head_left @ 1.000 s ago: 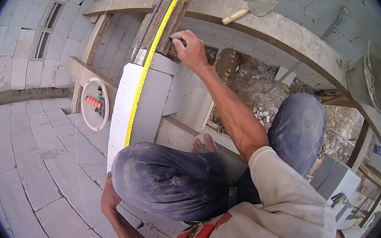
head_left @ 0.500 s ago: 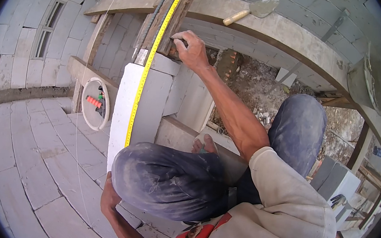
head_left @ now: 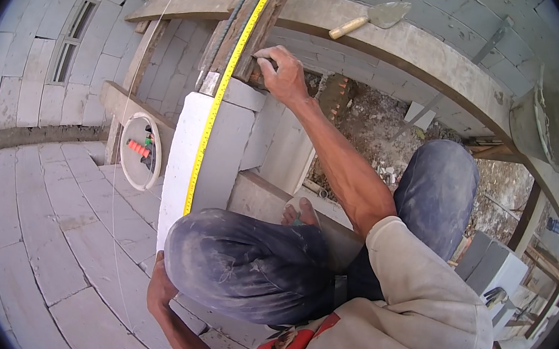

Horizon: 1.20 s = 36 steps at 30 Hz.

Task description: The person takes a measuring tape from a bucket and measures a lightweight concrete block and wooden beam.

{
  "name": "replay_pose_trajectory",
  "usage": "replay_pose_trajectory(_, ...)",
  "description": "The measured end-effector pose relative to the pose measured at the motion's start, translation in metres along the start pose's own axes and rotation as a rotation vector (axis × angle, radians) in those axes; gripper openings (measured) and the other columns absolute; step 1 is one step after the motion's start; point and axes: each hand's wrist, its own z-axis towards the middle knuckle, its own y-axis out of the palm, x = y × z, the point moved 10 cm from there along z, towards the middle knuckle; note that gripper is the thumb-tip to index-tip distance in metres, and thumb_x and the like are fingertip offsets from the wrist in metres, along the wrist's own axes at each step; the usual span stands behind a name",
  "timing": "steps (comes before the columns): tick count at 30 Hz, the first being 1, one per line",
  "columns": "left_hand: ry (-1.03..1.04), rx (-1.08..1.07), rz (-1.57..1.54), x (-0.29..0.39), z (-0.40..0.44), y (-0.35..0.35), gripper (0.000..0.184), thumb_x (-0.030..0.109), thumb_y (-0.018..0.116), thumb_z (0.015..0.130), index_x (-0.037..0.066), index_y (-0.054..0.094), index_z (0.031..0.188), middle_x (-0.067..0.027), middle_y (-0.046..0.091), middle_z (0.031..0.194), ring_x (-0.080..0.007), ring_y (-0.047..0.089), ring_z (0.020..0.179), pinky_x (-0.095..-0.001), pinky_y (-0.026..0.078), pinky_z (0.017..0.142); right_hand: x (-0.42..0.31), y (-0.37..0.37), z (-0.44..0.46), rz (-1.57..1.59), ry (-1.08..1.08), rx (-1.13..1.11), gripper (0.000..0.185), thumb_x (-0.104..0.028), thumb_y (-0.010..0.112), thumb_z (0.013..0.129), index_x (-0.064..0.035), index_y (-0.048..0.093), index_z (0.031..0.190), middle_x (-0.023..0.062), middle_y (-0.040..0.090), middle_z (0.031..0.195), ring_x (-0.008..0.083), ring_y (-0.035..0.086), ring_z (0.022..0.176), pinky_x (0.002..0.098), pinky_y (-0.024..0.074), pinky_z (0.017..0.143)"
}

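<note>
A yellow tape measure (head_left: 208, 126) runs stretched along the white block wall (head_left: 184, 144) and up a wooden post (head_left: 268, 20). Its near end disappears behind my raised knee (head_left: 230, 258). My right hand (head_left: 283, 76) is closed in a pinch beside the post, close to the tape; what its fingertips hold, if anything, is too small to make out. Low at the wall's near end, my left hand (head_left: 162, 288) is against the block's side, its fingers mostly hidden by the block and my knee. A dark steel bar (head_left: 231, 23) lies along the post.
A trowel (head_left: 370, 22) rests on a curved-looking wooden beam (head_left: 436, 48). A bucket (head_left: 540, 123) stands at the right. On the left, a round white lid or pail (head_left: 140, 152) holds red and green items, near a thin string (head_left: 113, 225). Grey blocks (head_left: 488, 264) sit at right.
The view has shifted very slightly. Both hands and the tape measure keep practically the same places.
</note>
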Motion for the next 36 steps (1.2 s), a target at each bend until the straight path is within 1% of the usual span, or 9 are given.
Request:
replay_pose_trajectory(11,0.01,0.03,-0.049,-0.004,0.001,0.0,0.035,0.013,0.074,0.08,-0.002,0.077,0.111,-0.0225,0.072,0.113,-0.0402,0.055,0.118,-0.0467,0.049,0.101,-0.001,0.0,0.0,0.0,-0.019,0.0,0.013,-0.005,0.067,0.094,-0.0032,0.074,0.105,0.0179,0.072,0.102,0.0369,0.072,0.098,0.0449,0.0573,0.089)
replay_pose_trajectory(18,0.006,0.009,-0.007,0.004,-0.001,-0.001,0.035,0.01,0.076,0.079,-0.002,0.077,0.112,-0.0223,0.072,0.115,-0.0414,0.055,0.118,-0.0475,0.049,0.102,-0.001,0.0,-0.002,0.007,-0.013,0.012,0.014,-0.005,0.067,0.094,-0.003,0.073,0.106,0.0184,0.072,0.101,0.0379,0.071,0.098,0.0454,0.0569,0.088)
replay_pose_trajectory(21,0.008,0.034,-0.03,-0.001,-0.001,-0.001,0.035,0.01,0.076,0.078,-0.002,0.077,0.111,-0.0224,0.073,0.115,-0.0414,0.055,0.117,-0.0478,0.049,0.101,-0.002,0.0,-0.004,0.019,-0.016,0.019,0.014,-0.005,0.066,0.094,-0.0029,0.073,0.106,0.0185,0.071,0.101,0.0379,0.071,0.097,0.0457,0.0568,0.088)
replay_pose_trajectory(29,0.012,0.014,-0.046,-0.004,0.001,0.001,0.033,0.01,0.075,0.079,-0.003,0.077,0.109,-0.022,0.073,0.115,-0.0406,0.056,0.118,-0.0472,0.049,0.1,-0.005,0.001,-0.002,0.0,-0.035,0.002,0.013,-0.004,0.066,0.094,-0.0025,0.071,0.106,0.0182,0.069,0.101,0.0393,0.07,0.098,0.0464,0.0565,0.087)
replay_pose_trajectory(32,0.015,0.016,-0.045,-0.001,0.001,0.0,0.033,0.009,0.075,0.079,-0.003,0.077,0.109,-0.022,0.073,0.114,-0.0399,0.056,0.119,-0.0463,0.049,0.101,-0.004,0.003,-0.002,-0.02,-0.08,-0.008,0.012,-0.003,0.066,0.094,-0.0027,0.068,0.106,0.018,0.068,0.101,0.0407,0.069,0.098,0.047,0.0563,0.087)
replay_pose_trajectory(35,-0.02,0.02,-0.062,0.0,-0.002,0.001,0.035,0.009,0.076,0.078,-0.004,0.076,0.11,-0.0218,0.072,0.116,-0.0388,0.056,0.121,-0.0448,0.049,0.102,0.01,0.006,-0.011,-0.12,-0.14,-0.061,0.012,-0.002,0.066,0.095,-0.0032,0.067,0.106,0.0181,0.068,0.101,0.0414,0.068,0.098,0.048,0.056,0.087)
replay_pose_trajectory(36,-0.026,0.042,-0.089,-0.002,-0.003,0.001,0.035,0.009,0.076,0.078,-0.004,0.076,0.11,-0.0216,0.071,0.116,-0.0383,0.057,0.121,-0.0442,0.049,0.102,0.02,0.004,-0.021,-0.145,-0.101,-0.063,0.012,-0.002,0.066,0.095,-0.0033,0.067,0.106,0.0183,0.068,0.101,0.0414,0.068,0.098,0.0482,0.0559,0.087)
